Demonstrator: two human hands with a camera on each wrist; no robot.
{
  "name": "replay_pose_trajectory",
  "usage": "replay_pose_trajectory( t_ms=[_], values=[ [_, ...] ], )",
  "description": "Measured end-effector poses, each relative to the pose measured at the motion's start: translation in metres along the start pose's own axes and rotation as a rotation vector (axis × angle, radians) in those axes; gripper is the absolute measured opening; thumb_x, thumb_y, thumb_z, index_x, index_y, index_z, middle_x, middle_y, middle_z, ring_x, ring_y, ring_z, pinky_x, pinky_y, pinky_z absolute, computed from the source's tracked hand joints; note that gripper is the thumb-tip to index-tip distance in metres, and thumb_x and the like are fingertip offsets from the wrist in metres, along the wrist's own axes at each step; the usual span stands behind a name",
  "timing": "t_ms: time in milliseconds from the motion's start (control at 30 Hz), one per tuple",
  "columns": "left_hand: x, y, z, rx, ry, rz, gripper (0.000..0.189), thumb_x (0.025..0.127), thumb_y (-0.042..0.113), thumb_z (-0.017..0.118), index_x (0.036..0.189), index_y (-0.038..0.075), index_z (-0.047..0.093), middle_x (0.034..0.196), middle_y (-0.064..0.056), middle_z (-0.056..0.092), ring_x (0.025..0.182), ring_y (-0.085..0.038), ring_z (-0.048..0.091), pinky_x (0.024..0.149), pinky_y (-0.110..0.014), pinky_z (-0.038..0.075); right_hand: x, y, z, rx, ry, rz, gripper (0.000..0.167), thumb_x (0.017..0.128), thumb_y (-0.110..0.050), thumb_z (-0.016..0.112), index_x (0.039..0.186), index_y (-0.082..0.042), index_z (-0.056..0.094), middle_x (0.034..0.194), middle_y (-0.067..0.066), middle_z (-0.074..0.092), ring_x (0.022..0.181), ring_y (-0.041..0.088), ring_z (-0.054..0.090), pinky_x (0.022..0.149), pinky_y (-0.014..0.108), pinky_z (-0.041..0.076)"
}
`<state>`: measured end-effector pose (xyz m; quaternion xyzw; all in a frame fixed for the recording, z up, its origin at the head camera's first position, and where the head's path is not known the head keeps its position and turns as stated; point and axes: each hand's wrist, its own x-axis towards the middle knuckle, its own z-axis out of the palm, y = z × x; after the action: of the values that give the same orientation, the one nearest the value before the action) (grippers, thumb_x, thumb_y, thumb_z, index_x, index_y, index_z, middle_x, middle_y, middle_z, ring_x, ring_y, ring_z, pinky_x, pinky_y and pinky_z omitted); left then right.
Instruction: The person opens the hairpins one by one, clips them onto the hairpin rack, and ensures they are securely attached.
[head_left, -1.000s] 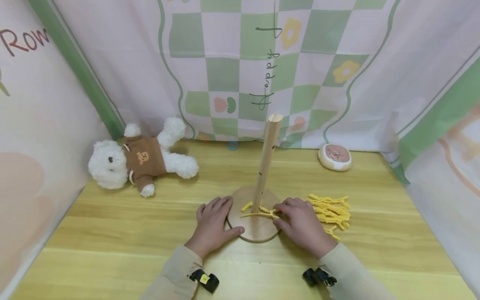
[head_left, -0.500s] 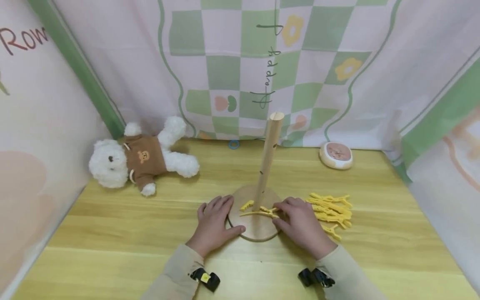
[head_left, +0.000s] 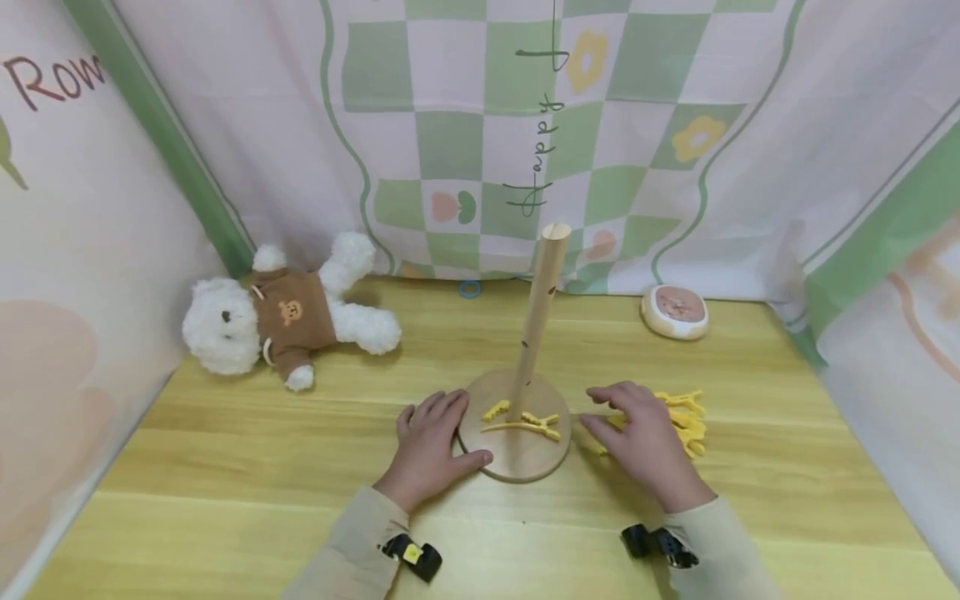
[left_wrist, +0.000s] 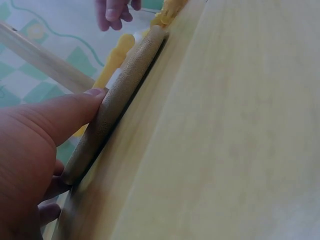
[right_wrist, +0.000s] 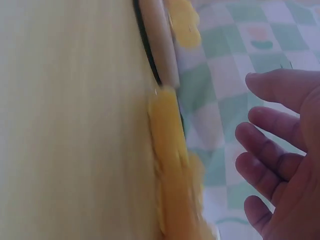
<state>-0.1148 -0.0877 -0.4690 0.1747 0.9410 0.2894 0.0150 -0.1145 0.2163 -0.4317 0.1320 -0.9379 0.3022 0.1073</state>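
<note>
My left hand (head_left: 431, 450) grips the left rim of a round wooden base (head_left: 551, 392), its thumb (left_wrist: 75, 112) pressing on top. A wooden pole (head_left: 542, 292) with small dark marks rises from this base. Around the pole's foot lies a yellow alligator hair clip (head_left: 536, 424), one side in front and the toothed side behind, its two handles pointing right. My right hand (head_left: 645, 442) is above a pile of similar yellow clips (head_left: 688, 421), partly hiding it. In the right wrist view its fingers (right_wrist: 265, 145) are loosely bent, apart from the blurred yellow clips, with nothing between them.
A white teddy bear (head_left: 296, 321) in a brown top lies at the back left of the wooden table (head_left: 300, 533). A small blue ring (head_left: 470, 288) and a white-and-pink rounded device (head_left: 675, 312) sit near the back edge. Printed curtains (head_left: 450, 142) surround the table.
My right hand has let go of the clip's handles and moved right, over the yellow pile. The clip stays around the pole's foot. My left hand keeps its place on the base.
</note>
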Motion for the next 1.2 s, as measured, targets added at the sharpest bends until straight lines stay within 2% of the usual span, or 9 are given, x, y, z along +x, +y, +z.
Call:
replay_pose_trajectory(
  t_ms=[133, 267, 567, 767, 933, 1033, 1200],
  values=[
    [0.001, -0.001, 0.002, 0.003, -0.002, -0.005, 0.091, 0.084, 0.058, 0.073, 0.153, 0.008, 0.041, 0.156, -0.009, 0.041, 0.146, -0.035, 0.031, 0.112, -0.066, 0.012, 0.003, 0.017, -0.011, 0.003, 0.049, 0.009, 0.032, 0.093, -0.022, 0.074, 0.118, -0.003, 0.070, 0.109, 0.011, 0.069, 0.103, 0.032, 0.061, 0.085, 0.054, 0.048],
    [0.001, -0.001, 0.002, 0.010, -0.001, -0.011, 0.091, 0.084, 0.059, 0.073, 0.153, 0.009, 0.041, 0.157, -0.009, 0.041, 0.146, -0.034, 0.030, 0.113, -0.066, 0.012, 0.004, 0.028, -0.025, 0.020, 0.056, 0.034, 0.032, 0.094, -0.023, 0.073, 0.119, -0.003, 0.069, 0.111, 0.014, 0.068, 0.105, 0.034, 0.060, 0.088, 0.057, 0.048],
    [0.001, 0.002, -0.001, 0.000, -0.006, -0.019, 0.091, 0.084, 0.057, 0.074, 0.153, 0.008, 0.041, 0.157, -0.009, 0.041, 0.146, -0.035, 0.030, 0.113, -0.066, 0.012, 0.000, 0.051, -0.054, -0.020, -0.024, 0.114, 0.039, 0.097, -0.031, 0.069, 0.122, -0.002, 0.068, 0.115, 0.017, 0.066, 0.104, 0.037, 0.060, 0.082, 0.057, 0.049],
    [0.001, 0.001, 0.000, -0.005, 0.006, -0.011, 0.090, 0.084, 0.056, 0.075, 0.152, 0.007, 0.042, 0.156, -0.009, 0.042, 0.145, -0.036, 0.031, 0.112, -0.067, 0.012, -0.005, 0.076, -0.068, -0.052, -0.074, 0.209, 0.042, 0.098, -0.034, 0.066, 0.123, -0.001, 0.067, 0.114, 0.019, 0.067, 0.099, 0.035, 0.060, 0.073, 0.043, 0.048],
    [0.000, -0.001, 0.004, -0.003, 0.005, 0.010, 0.091, 0.084, 0.058, 0.073, 0.152, 0.007, 0.042, 0.156, -0.010, 0.042, 0.145, -0.035, 0.032, 0.111, -0.068, 0.014, -0.010, 0.097, -0.077, -0.072, -0.156, 0.279, 0.048, 0.096, -0.038, 0.068, 0.121, 0.002, 0.066, 0.107, 0.017, 0.069, 0.089, 0.025, 0.061, 0.070, 0.035, 0.048],
    [0.000, -0.001, 0.004, -0.003, 0.006, 0.009, 0.091, 0.084, 0.059, 0.073, 0.152, 0.007, 0.042, 0.156, -0.010, 0.042, 0.145, -0.035, 0.032, 0.111, -0.067, 0.014, -0.012, 0.105, -0.083, -0.063, -0.224, 0.303, 0.050, 0.094, -0.038, 0.071, 0.118, 0.005, 0.066, 0.102, 0.014, 0.072, 0.086, 0.021, 0.063, 0.074, 0.040, 0.051],
    [0.001, -0.001, 0.001, -0.001, 0.010, 0.005, 0.092, 0.084, 0.059, 0.073, 0.153, 0.008, 0.042, 0.156, -0.009, 0.042, 0.145, -0.034, 0.031, 0.112, -0.067, 0.013, -0.011, 0.106, -0.090, -0.094, -0.284, 0.313, 0.056, 0.092, -0.042, 0.073, 0.118, 0.006, 0.066, 0.101, 0.012, 0.072, 0.088, 0.025, 0.066, 0.080, 0.052, 0.051]
  ],
)
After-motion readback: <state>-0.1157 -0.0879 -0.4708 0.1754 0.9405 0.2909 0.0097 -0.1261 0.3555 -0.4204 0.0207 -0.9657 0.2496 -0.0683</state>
